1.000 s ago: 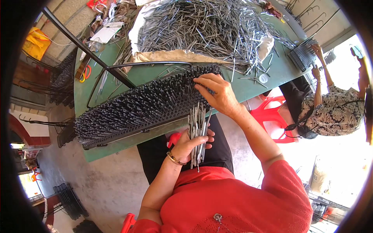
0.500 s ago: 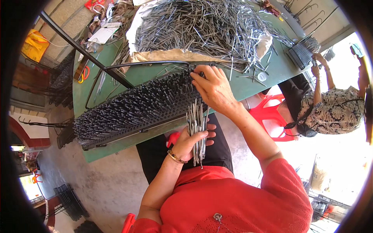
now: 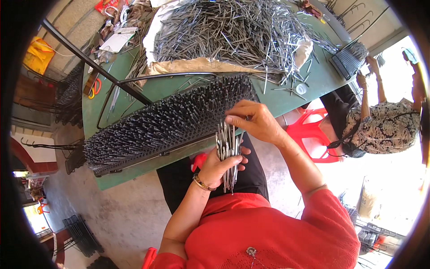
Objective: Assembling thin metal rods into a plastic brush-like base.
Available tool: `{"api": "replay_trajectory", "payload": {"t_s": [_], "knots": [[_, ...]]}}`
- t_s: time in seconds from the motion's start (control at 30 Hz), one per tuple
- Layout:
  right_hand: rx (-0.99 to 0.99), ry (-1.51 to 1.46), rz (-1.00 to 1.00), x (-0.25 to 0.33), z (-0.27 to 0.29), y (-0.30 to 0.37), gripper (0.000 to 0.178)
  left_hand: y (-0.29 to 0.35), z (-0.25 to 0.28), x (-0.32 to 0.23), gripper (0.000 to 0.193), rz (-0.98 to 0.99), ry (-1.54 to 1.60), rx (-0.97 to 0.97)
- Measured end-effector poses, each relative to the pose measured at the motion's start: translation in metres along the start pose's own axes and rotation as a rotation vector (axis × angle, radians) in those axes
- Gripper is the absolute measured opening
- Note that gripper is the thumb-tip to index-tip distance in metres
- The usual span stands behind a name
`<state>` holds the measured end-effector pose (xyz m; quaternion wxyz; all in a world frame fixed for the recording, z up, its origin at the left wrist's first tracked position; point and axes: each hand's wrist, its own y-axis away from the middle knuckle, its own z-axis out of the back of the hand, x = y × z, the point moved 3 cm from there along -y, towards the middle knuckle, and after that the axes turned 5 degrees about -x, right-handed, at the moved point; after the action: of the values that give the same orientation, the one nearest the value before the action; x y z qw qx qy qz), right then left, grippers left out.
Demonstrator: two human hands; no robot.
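Note:
My left hand is closed around an upright bundle of thin grey metal rods in front of my lap. Just above that bundle, my right hand has its thumb and fingers drawn together at the rod tips; whether a rod is between them I cannot make out. Beyond both hands a long black rack lies slantwise along the table edge, densely filled with upright dark rods. Bare holes show along its near side and toward its right end.
A large heap of loose metal rods lies on paper on the green table. Orange-handled scissors lie at the left. A black bar frame rises over the rack. At right, another person works at a smaller rack.
My right hand has come from the rack's right end back toward me, down to the top of the rod bundle. My left hand still holds the bundle in nearly the same place.

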<state>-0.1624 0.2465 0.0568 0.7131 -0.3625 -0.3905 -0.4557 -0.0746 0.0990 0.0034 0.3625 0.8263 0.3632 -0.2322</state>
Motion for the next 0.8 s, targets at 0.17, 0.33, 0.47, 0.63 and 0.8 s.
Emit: {"api": "replay_trajectory", "payload": {"t_s": [0.17, 0.33, 0.47, 0.63, 0.8], "knots": [[0.100, -0.263, -0.258, -0.014, 0.001, 0.002, 0.020, -0.001, -0.006, 0.003, 0.051, 0.012, -0.013, 0.041], [-0.161, -0.301, -0.212, -0.011, 0.029, -0.014, 0.022, -0.011, 0.000, 0.008, 0.052, 0.027, -0.014, 0.051], [-0.338, -0.178, -0.078, -0.011, 0.039, -0.029, 0.022, -0.014, -0.001, 0.007, 0.047, 0.033, 0.006, 0.049], [-0.372, 0.043, 0.093, -0.011, 0.036, -0.037, 0.019, -0.012, -0.001, 0.007, 0.040, 0.038, 0.013, 0.033], [-0.408, 0.159, 0.169, 0.000, 0.029, -0.031, 0.016, -0.011, 0.001, 0.009, 0.040, 0.054, 0.019, 0.027]]}}
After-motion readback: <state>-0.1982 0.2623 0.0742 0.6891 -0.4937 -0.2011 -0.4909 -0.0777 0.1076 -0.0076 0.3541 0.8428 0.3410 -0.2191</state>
